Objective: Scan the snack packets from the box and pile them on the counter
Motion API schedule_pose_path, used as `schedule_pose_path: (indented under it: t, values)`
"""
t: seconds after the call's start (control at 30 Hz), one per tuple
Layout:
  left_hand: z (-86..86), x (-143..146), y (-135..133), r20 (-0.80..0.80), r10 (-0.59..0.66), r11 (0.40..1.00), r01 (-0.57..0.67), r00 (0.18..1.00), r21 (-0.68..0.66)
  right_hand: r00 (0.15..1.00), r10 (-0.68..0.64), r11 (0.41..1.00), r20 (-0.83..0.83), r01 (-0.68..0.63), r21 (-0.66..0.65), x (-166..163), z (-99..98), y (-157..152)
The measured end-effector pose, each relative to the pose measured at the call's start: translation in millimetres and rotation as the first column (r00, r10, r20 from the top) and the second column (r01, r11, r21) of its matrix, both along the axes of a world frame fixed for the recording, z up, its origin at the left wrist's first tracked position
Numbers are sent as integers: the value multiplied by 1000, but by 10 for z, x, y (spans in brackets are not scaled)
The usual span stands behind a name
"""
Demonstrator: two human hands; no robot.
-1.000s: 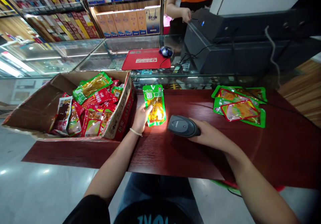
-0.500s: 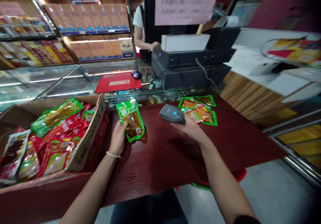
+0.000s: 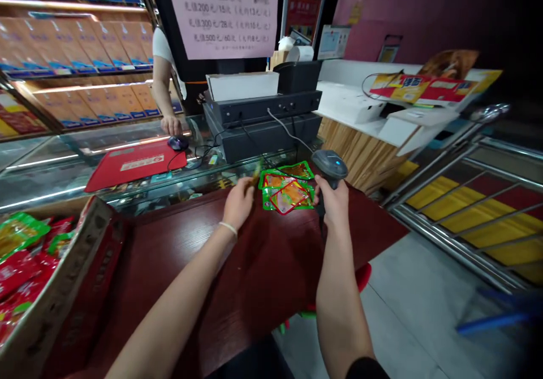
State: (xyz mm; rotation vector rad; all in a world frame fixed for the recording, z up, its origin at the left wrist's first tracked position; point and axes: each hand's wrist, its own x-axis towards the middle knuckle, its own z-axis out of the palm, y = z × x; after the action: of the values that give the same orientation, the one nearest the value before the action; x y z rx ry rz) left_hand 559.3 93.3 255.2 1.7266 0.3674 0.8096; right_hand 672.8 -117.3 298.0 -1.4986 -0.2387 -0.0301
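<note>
- Grey scanner (image 3: 330, 167) is standing upright, the right hand (image 3: 333, 202) gripping its handle.
- Left hand (image 3: 238, 202) is pinching a blurred packet (image 3: 256, 171) just beside the pile (image 3: 286, 191) on the red table (image 3: 263, 254).

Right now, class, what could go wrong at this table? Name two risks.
The left hand reaches toward the pile of packets with a blurred packet at its fingertips; it might slip or land askew. The right hand holds the scanner right beside that pile, so it could knock packets toward the table edge.
</note>
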Motion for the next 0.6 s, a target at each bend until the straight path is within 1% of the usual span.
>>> schedule_pose_path:
  t: [0.07,0.13,0.2,0.3,0.37,0.43,0.5,0.6]
  values:
    - [-93,258,-157,-36,-182,980,184,983,72,1000,-17,999,5,17,43,29,-20,-37]
    - [-206,456,-299,-98,-290,946,301,952,122,1000,-21,998,13,20,63,40,-31,-54]
    - [-306,587,-398,-141,-331,923,351,933,157,1000,-18,998,9,17,64,41,-35,-59]
    - [-376,649,-447,-168,-332,910,362,928,201,1000,2,999,3,-3,42,28,-32,-50]
    - [-361,599,-428,-185,-306,907,345,934,242,999,32,999,2,-32,30,9,-25,-34]
    - [-306,476,-386,-184,-270,907,314,945,281,997,75,997,7,-75,12,-22,-10,-10]
    - [-219,279,-334,-161,-223,915,264,961,307,992,127,992,19,-127,-14,-71,18,21]
    - [-28,-148,-263,-140,-105,931,147,985,334,971,240,970,15,-240,-26,-187,78,88]
